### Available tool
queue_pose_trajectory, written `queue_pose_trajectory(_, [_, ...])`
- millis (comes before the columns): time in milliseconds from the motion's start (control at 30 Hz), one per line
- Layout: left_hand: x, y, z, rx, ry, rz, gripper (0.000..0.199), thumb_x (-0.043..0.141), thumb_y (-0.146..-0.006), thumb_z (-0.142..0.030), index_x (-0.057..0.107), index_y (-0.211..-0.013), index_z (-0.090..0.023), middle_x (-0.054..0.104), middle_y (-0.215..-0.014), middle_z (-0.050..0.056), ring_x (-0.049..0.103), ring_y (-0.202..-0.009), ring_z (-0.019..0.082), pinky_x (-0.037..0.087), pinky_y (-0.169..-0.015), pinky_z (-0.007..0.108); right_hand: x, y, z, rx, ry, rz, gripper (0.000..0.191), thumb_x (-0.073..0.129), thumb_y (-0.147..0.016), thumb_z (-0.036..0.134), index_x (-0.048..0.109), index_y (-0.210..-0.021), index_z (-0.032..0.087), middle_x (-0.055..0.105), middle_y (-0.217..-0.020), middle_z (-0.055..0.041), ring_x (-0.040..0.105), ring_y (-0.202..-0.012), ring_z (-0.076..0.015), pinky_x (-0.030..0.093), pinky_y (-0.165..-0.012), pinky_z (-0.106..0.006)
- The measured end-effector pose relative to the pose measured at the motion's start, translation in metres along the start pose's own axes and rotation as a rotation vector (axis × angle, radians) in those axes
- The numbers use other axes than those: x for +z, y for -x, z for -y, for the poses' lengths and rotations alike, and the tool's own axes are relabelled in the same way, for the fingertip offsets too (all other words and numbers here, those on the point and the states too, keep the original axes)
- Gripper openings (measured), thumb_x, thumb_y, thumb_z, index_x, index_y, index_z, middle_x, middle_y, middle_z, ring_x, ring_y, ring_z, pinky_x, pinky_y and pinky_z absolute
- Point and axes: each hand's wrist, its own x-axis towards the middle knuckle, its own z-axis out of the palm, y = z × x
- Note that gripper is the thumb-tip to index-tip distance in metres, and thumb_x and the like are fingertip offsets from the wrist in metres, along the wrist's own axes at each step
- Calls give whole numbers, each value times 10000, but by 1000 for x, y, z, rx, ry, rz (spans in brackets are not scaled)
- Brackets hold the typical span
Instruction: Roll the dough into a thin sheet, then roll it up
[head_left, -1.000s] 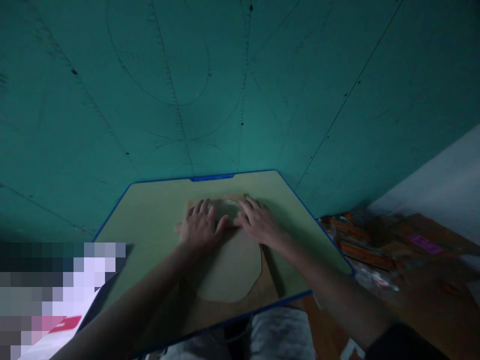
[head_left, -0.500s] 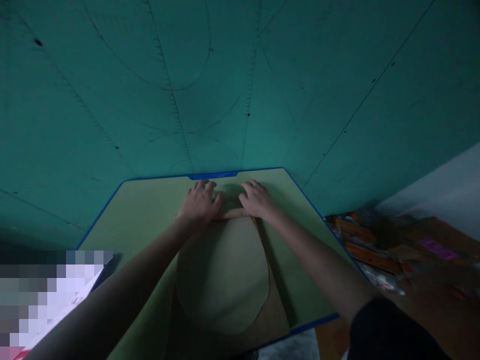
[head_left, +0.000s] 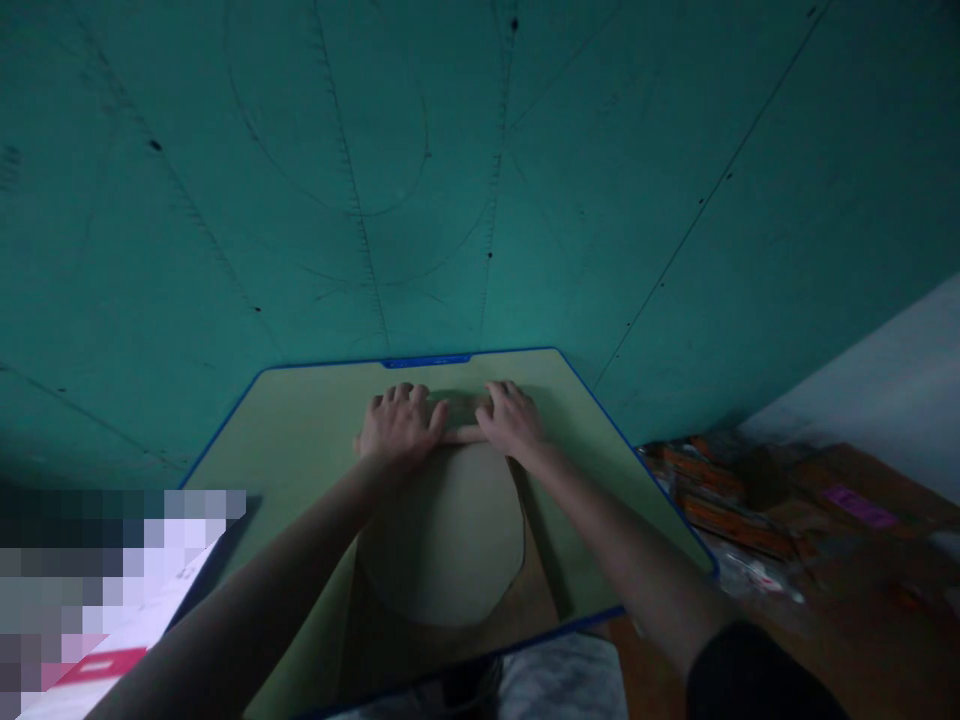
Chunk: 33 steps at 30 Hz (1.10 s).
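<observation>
A thin wooden rolling pin lies across the far edge of a flat, rounded sheet of pale dough. My left hand presses down over the pin's left part, fingers curled forward. Over its right part, my right hand grips in the same way. The pin shows between the two hands, and its left tip pokes out beside my left hand. Under the dough is a brown wooden board, largely covered by the dough and darkened by shadow.
The board rests on a pale yellow table with a blue rim. A green wall with pencilled lines and curves rises directly behind. Cardboard and packaged items lie on the right, below table height. A white printed package is at the lower left.
My view has shifted slightly, so the table sits a little lower and more of its near edge shows. Both hands remain on the rolling pin at the dough's far edge.
</observation>
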Motion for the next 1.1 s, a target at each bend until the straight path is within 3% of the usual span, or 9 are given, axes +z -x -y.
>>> queue_pose_trajectory(200, [-8,68,-4,112,-58,55,518,348,-1035,-457,602,-1306,-97,581,-1438,215,503,-1377,351,412,-1092,488,-7,72,-1,-161,39,14,535,372,-1045,397,497,-1464,88,502,-1510,-221,518,-1336,-335,413,-1094,-484])
queue_pose_trajectory(400, [-13,137,13,366,-26,-53,506,432,-1007,-423,542,-1396,-120,599,-1434,192,567,-1325,325,445,-1082,484,-15,133,-13,-310,-17,24,537,411,-1041,415,490,-1485,123,519,-1515,-179,461,-1401,-316,391,-1155,-495])
queue_pose_trajectory(533, [-23,159,18,417,-27,-54,601,548,-906,-356,479,-1463,-139,562,-1474,194,535,-1349,346,429,-1080,507,-22,150,-16,-343,-60,18,531,449,-1028,407,486,-1489,147,527,-1510,-165,453,-1412,-311,385,-1172,-508])
queue_pose_trajectory(633, [-27,152,16,364,-40,9,549,540,-916,-295,513,-1442,-142,570,-1469,183,546,-1333,349,424,-1075,515,-28,142,-14,-327,-85,53,506,447,-1033,405,526,-1451,132,533,-1505,-168,454,-1419,-310,378,-1181,-495])
queue_pose_trajectory(767, [-29,129,9,237,-73,101,437,469,-969,-211,574,-1383,-121,666,-1317,190,637,-1177,327,491,-957,471,-39,110,-6,-337,-189,145,399,383,-1060,358,662,-1281,178,636,-1401,-136,555,-1343,-258,448,-1122,-441])
queue_pose_trajectory(900, [-38,118,19,167,-8,176,294,439,-980,-238,705,-1098,-192,713,-1062,140,675,-959,306,518,-818,435,-54,73,-3,-423,-295,121,392,374,-1057,329,656,-1306,218,640,-1411,-97,567,-1338,-211,446,-1132,-411])
queue_pose_trajectory(967, [-45,116,36,98,90,114,287,413,-979,-275,689,-1024,-212,704,-1013,122,678,-885,282,517,-739,396,-57,58,-6,-417,-338,52,424,365,-1053,325,597,-1393,221,583,-1481,-95,513,-1395,-206,412,-1168,-428])
queue_pose_trajectory(1033, [-51,111,53,-100,221,-15,297,395,-973,-368,640,-1033,-213,702,-954,109,673,-770,259,489,-613,353,-54,48,-8,-356,-361,-15,458,337,-1055,315,540,-1456,229,541,-1522,-93,479,-1425,-207,385,-1191,-451])
queue_pose_trajectory(1100, [-54,100,64,-316,432,-123,347,389,-951,-493,581,-1008,-209,690,-842,81,646,-650,233,450,-520,318,-43,44,-3,-319,-340,-1,480,330,-1055,315,501,-1494,220,511,-1546,-104,458,-1442,-220,380,-1195,-468])
